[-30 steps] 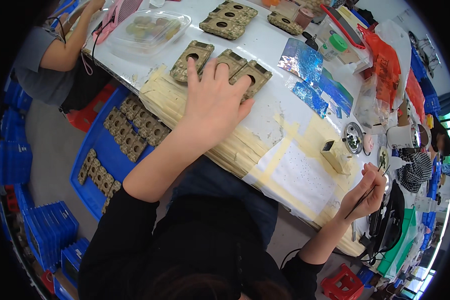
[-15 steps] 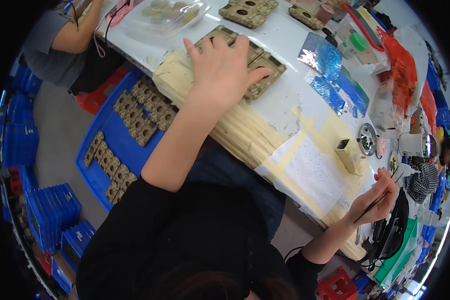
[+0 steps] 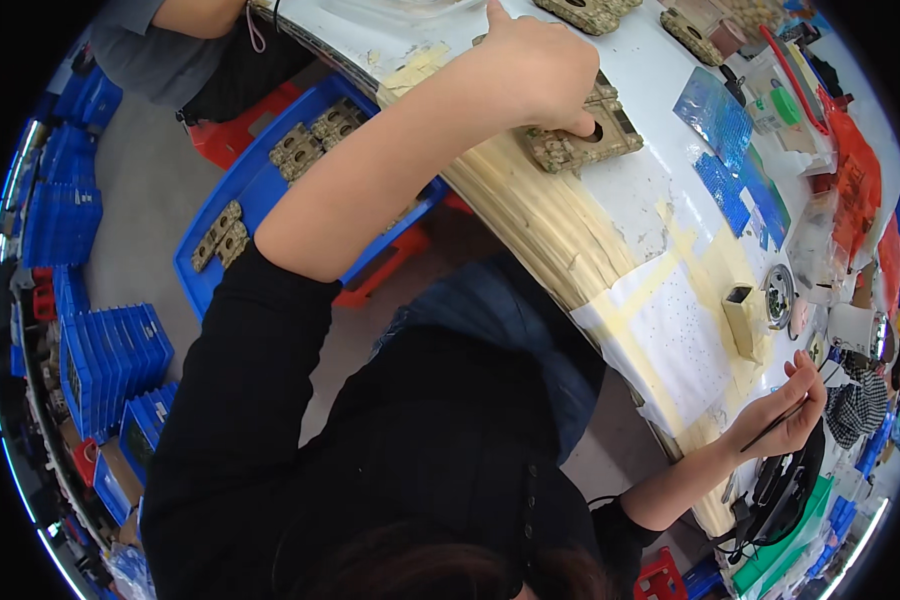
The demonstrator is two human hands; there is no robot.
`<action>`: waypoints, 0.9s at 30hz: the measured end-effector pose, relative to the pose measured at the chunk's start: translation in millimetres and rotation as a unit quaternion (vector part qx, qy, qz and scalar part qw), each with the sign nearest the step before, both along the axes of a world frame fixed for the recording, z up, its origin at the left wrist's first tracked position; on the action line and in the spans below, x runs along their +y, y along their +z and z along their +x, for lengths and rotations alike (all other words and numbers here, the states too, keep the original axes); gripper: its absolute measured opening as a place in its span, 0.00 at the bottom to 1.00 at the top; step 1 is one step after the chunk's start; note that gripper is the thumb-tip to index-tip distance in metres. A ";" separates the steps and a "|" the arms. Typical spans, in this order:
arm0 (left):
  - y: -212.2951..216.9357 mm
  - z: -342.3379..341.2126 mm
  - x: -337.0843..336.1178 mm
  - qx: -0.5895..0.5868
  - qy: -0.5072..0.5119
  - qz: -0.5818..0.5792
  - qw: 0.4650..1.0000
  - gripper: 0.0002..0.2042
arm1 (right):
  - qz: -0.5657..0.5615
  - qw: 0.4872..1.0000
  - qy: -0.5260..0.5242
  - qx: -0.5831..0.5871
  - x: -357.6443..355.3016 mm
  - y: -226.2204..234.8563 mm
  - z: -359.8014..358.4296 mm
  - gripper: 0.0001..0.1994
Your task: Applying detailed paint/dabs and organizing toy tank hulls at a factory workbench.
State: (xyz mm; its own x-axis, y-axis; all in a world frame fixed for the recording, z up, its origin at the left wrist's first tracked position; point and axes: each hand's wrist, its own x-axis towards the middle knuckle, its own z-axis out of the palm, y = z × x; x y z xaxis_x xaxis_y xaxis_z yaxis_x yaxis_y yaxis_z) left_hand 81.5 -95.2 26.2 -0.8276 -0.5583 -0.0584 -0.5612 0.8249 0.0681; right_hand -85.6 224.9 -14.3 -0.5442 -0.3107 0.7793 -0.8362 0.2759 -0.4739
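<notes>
My left hand (image 3: 550, 75) reaches to the far edge of the worktable and lies over a mottled brown camouflage panel (image 3: 610, 140) with round holes. Its thumb presses at one hole, gripping the panel; most of the other fingers are hidden behind the hand. At the right, my right hand (image 3: 792, 405) is closed around a thin dark stick-like tool (image 3: 770, 428), like a fine brush, its tip too small to tell. Nearby stand a small cream block-shaped holder (image 3: 745, 325) and a round metal dish (image 3: 778, 296).
A blue tray (image 3: 210, 200) of similar camouflage pieces sits left of the table. White speckled paper (image 3: 670, 335) is taped on the table, with blue shiny sheets (image 3: 715, 120) beyond. Another person's arm (image 3: 195, 15) is at upper left. Stacked blue crates (image 3: 115, 370) stand on the floor.
The view has shifted, and table things sit further right and higher in it. My left hand has turned and its fingers have drawn in over the panels. My right hand still holds the thin tool.
</notes>
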 end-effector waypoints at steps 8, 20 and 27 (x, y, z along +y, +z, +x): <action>4.2 8.2 7.6 0.067 -0.054 -0.028 0.996 0.17 | 0.019 1.000 -0.004 0.000 2.0 -2.4 -2.1 0.07; -47.5 21.5 44.0 0.243 -0.106 -0.141 0.954 0.14 | 0.009 1.000 0.014 -0.021 -8.5 4.2 5.8 0.08; -11.1 97.4 42.1 0.373 -0.056 0.123 0.918 0.11 | -0.010 1.000 0.011 -0.023 -2.3 -2.8 0.1 0.08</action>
State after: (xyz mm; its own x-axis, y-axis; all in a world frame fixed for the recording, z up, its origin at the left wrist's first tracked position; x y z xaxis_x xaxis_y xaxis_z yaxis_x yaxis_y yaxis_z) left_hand 178.8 -53.0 15.1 -0.7404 -0.5123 0.4352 -0.1953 0.7834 0.5900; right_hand -85.5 222.6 -17.2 -0.5730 -0.3073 0.7598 -0.8190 0.2477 -0.5175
